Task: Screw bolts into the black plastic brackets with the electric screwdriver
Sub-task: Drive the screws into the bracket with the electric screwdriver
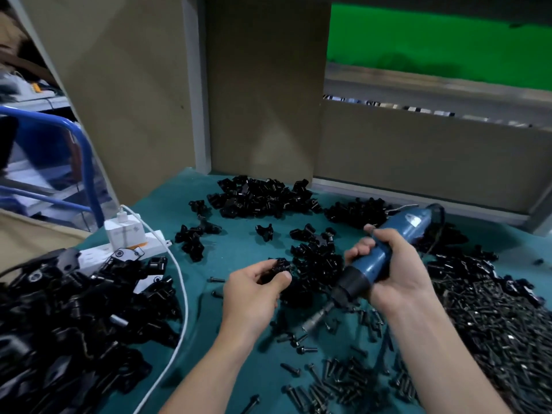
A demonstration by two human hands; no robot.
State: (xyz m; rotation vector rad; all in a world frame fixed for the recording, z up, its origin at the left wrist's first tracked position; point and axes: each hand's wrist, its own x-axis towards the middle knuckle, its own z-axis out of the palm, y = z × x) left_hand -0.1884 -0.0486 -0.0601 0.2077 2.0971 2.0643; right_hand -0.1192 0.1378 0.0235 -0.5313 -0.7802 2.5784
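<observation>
- Left hand, nearest, curls its fingers round one black bracket.
- Right hand wraps the electric screwdriver, bit angled down toward loose bolts.
- Bracket heaps lie beyond; judging by them, much work likely remains.

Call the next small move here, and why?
Probably lower the screwdriver bit onto one of the loose bolts beneath it: the left hand already grips a bracket, and the right hand angles the bit down over them.
</observation>
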